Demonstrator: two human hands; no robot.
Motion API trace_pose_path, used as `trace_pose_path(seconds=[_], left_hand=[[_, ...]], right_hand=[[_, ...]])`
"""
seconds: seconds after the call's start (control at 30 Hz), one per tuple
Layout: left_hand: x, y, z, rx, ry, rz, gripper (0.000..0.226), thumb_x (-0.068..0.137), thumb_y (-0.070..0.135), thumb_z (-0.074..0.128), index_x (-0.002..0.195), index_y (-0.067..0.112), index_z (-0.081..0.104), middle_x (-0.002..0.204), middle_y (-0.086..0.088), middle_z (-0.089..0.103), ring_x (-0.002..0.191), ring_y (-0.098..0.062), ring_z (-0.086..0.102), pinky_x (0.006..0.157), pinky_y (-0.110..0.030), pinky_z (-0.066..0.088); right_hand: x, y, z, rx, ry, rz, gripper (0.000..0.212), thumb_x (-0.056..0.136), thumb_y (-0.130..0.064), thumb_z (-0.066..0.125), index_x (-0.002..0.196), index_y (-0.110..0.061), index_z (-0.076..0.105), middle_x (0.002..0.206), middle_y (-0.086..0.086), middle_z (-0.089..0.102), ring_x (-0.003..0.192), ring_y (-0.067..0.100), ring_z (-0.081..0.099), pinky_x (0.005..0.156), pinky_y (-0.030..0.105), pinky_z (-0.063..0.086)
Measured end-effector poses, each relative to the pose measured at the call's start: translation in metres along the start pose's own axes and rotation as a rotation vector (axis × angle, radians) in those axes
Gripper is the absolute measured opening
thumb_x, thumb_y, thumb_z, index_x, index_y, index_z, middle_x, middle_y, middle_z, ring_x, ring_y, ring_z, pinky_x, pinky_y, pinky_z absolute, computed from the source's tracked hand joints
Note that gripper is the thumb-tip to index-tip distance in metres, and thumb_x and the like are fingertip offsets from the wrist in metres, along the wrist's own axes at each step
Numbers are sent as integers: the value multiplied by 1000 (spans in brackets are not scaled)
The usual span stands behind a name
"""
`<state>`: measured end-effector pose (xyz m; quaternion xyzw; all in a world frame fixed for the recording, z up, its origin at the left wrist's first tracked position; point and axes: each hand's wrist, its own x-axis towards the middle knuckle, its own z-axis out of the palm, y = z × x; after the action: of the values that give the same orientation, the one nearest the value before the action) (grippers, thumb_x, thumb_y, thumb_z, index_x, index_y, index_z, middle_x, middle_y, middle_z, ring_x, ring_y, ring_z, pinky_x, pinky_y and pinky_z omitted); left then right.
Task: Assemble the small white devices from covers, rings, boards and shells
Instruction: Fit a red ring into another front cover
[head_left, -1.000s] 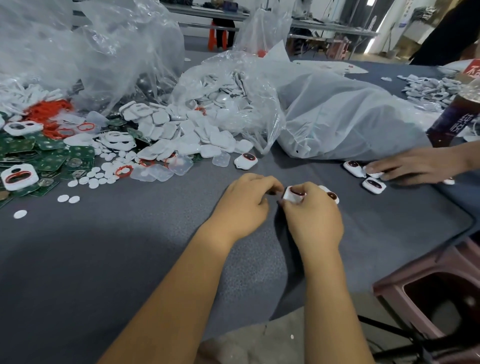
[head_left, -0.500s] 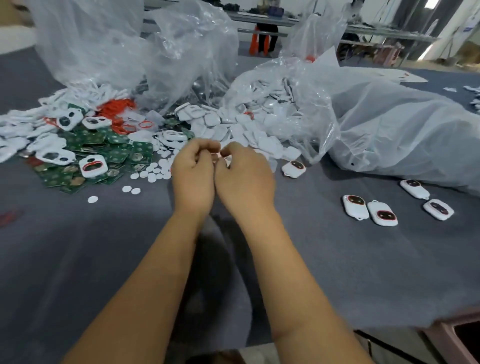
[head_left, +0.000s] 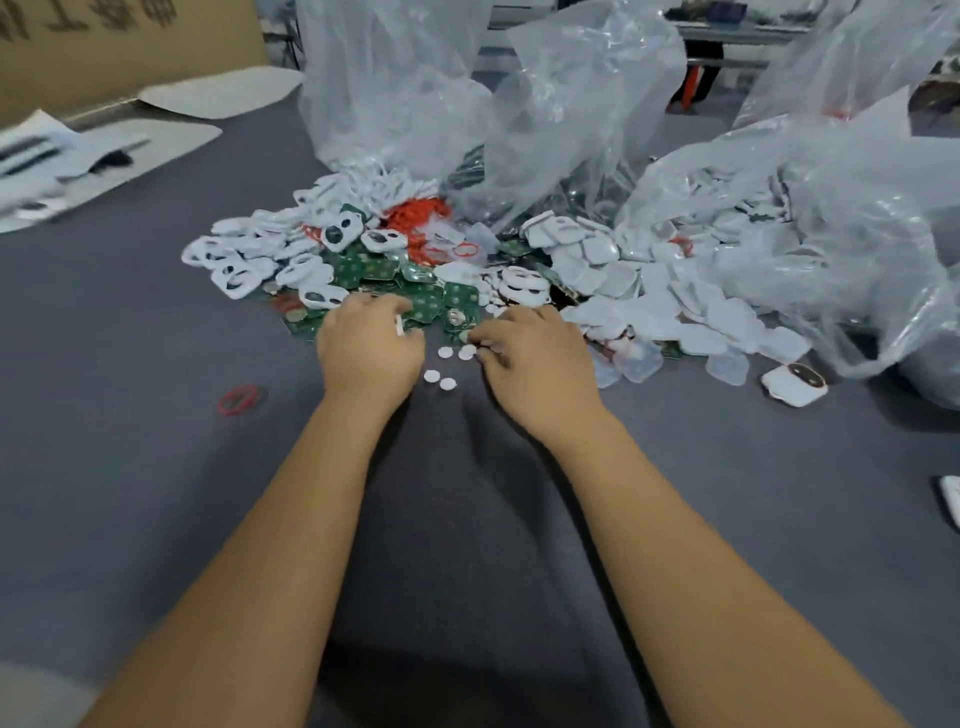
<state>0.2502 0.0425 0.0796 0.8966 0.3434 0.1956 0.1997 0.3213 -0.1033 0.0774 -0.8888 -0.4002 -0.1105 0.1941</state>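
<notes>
Boards (head_left: 363, 270) heaped on grey cloth (head_left: 130, 493); both hands' fingers curled, contents unclear.

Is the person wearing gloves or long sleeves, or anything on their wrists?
No. The left hand and the right hand are bare, with no gloves. Both forearms are uncovered as far as the picture shows: no sleeves, watch, bracelet or rings can be seen.
</notes>
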Motion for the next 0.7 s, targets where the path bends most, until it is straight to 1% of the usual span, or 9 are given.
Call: trace_pose_path(seconds=[0.07, 0.13, 0.23, 0.4, 0.47, 0.53, 0.57, 0.63, 0.7], left_hand=[[2, 1, 0, -19, 55, 11, 35, 88, 31, 62, 123, 27, 65, 130, -1, 61, 123, -29, 51, 104, -42, 40], [5, -1, -1, -116, 56, 35, 32, 86, 26, 65, 118, 27, 67, 121, 4, 67, 117, -23, 57, 102, -40, 43], [8, -1, -2, -333, 15, 73, 31, 83, 11, 69, 112, 20, 69, 110, 4, 70, 106, -13, 63, 93, -26, 46], [7, 6, -2, -646, 44, 121, 43, 75, 5, 77, 112, 24, 65, 107, 6, 66, 90, -6, 62, 80, -17, 52], [4, 11, -3, -783, -4, 144, 50, 73, 3, 80, 111, 29, 61, 109, 2, 65, 92, -8, 65, 81, -18, 53], [-1, 15, -5, -926, -67, 165, 60, 71, 1, 82, 118, 28, 58, 113, -3, 63, 93, -11, 67, 82, -21, 54], [-3, 18, -6, -990, -110, 182, 68, 69, -1, 83, 124, 28, 54, 116, -6, 62, 95, -11, 67, 83, -21, 54], [-7, 22, -7, -1062, -196, 240, 85, 65, -3, 85, 130, 35, 46, 120, -6, 59, 99, -12, 66, 87, -21, 52], [-10, 26, -5, -1071, -241, 295, 95, 64, -2, 85, 134, 41, 39, 123, -5, 56, 105, -13, 65, 91, -23, 51]], right_hand=[[0, 7, -2, 45, -2, 13, 28, 93, -22, 53, 116, -27, 68, 113, -2, 64, 110, 25, 48, 89, 39, 40], [0, 9, -2, 71, 2, 24, 28, 92, -20, 53, 115, -25, 69, 113, -3, 65, 110, 25, 48, 90, 39, 39], [-1, 9, 0, 76, 29, 27, 27, 90, -20, 53, 112, -23, 70, 111, -3, 65, 107, 24, 48, 88, 36, 37], [-4, 8, 2, 106, 110, 39, 24, 88, -17, 55, 107, -19, 70, 107, -1, 65, 104, 24, 48, 87, 35, 37], [-4, 8, 1, 144, 154, 43, 28, 86, -15, 57, 112, -18, 68, 108, 1, 64, 104, 25, 50, 89, 38, 39], [-5, 8, 0, 230, 189, 50, 37, 85, -15, 59, 122, -19, 62, 112, 1, 63, 106, 25, 52, 90, 37, 41], [-6, 8, -1, 323, 194, 60, 44, 86, -14, 60, 128, -22, 57, 115, -1, 62, 106, 21, 53, 91, 33, 42], [-6, 7, -3, 561, 201, 94, 53, 86, -8, 60, 133, -31, 53, 115, -11, 60, 101, 8, 54, 88, 17, 42], [-6, 7, -4, 699, 259, 135, 50, 82, 0, 59, 122, -31, 63, 107, -17, 61, 91, 0, 54, 83, 12, 43]])
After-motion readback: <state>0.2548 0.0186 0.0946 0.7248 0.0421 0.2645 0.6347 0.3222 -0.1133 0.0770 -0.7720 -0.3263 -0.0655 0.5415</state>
